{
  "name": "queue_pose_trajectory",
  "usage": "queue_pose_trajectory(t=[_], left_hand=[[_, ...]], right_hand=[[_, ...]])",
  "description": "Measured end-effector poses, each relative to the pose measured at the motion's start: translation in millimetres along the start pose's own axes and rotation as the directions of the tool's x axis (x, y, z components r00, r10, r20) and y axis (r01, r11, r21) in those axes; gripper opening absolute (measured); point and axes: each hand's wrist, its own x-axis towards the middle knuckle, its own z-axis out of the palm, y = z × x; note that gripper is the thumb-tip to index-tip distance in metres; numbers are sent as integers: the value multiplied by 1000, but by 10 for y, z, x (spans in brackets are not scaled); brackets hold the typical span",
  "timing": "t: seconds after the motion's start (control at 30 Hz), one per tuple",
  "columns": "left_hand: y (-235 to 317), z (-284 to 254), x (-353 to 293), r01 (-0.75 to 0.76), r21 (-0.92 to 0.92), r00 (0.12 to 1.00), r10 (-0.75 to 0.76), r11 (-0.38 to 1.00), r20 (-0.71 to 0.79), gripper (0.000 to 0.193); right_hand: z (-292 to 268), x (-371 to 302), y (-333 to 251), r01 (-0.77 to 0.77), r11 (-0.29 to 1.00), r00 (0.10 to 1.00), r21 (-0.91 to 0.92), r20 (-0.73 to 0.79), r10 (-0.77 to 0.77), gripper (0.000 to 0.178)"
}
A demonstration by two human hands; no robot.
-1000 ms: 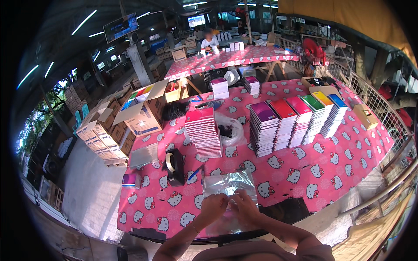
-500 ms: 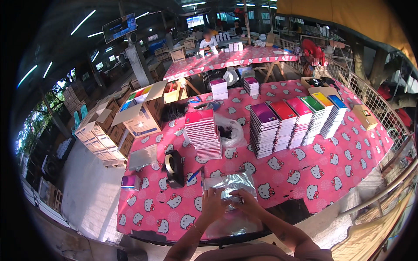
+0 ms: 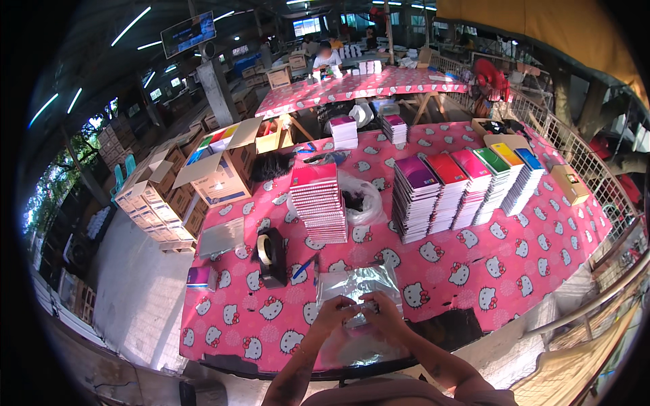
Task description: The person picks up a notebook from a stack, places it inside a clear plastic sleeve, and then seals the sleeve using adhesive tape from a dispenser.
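Observation:
Near the front edge of the table, a shiny clear plastic bag [image 3: 359, 279] lies flat under both my hands. On its left part, my left hand [image 3: 332, 317] has its fingers bent and drawn together on the film. Close by, with the fingertips almost meeting the left ones, my right hand [image 3: 383, 315] pinches the same plastic. Behind the hands rises a tall stack of red-covered spiral notebooks [image 3: 318, 203]. To the left of the bag are a blue pen [image 3: 304, 266] and a black tape dispenser [image 3: 272, 258] with a roll of tape.
Stacks of purple [image 3: 414, 196], red, green, yellow and blue notebooks stand right of centre. Clear sheets [image 3: 223, 238] and a small notebook pile [image 3: 202, 278] lie left. An open carton [image 3: 223, 176] stands beyond the table's left edge. A person [image 3: 328, 57] sits at the far table.
My hands have drawn closer together over the plastic, and their fingers look more gathered. The view has shifted slightly; the stacks stand as before.

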Motion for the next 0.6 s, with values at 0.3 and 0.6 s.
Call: queue_pose_trajectory(t=[0.3,0.6], left_hand=[[-350,289,93,-169,229,898,246,959,-366,16],[-217,295,28,-197,321,890,306,926,-339,18]], right_hand=[[143,57,-75,-33,997,993,-68,-119,25,28],[171,15,-33,-3,990,991,-139,-137,-16,29]])
